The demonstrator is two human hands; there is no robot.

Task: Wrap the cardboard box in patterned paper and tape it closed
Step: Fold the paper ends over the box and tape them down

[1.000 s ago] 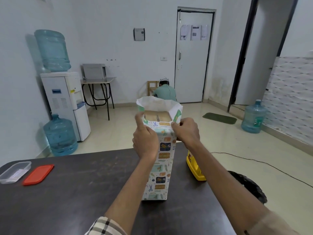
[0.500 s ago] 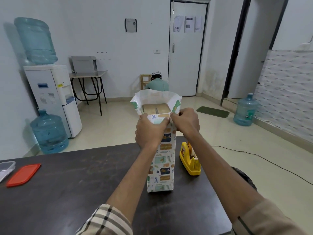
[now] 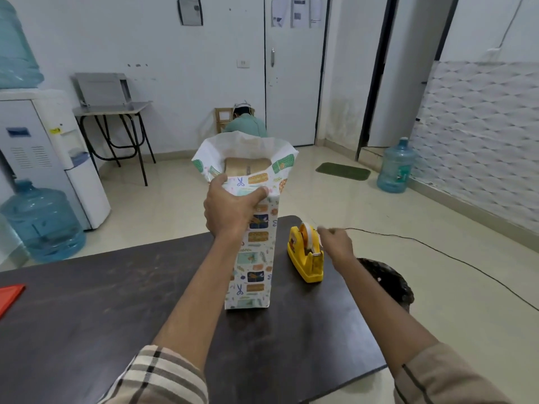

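Standing upright on the dark table (image 3: pixel 87 301), the cardboard box (image 3: pixel 246 167) sits inside a tall sleeve of patterned paper (image 3: pixel 256 258). Its brown top shows just beyond the left hand's fingertips, where the paper's mouth flares open and white inside. The left hand (image 3: pixel 230 208) is clamped on the near flap of that paper at the top edge: the thumb lies across the printed face and the fingers curl over the rim on the hand's own side. Below the hand the sleeve runs straight down to the tabletop, with scissors and label prints along it.

To the right of that hand, just beside the wrapped box but apart from it, a yellow tape dispenser (image 3: pixel 304 263) rests on the table with its tape roll (image 3: pixel 306 233) on top. The right hand (image 3: pixel 335 243) hovers at the dispenser's far side with its fingers bunched together next to the roll. Motion blur hides whether they pinch the tape end, so I cannot tell.

Past the right wrist, off the table's edge, a dark round bin (image 3: pixel 388 281) stands on the floor, and a thin black cable (image 3: pixel 437 249) trails across the tiles. Far to the left of the left arm a red lid (image 3: pixel 8 295) lies at the table's border. Beyond both hands a person in green (image 3: pixel 246 128) crouches near a white door (image 3: pixel 291 83).
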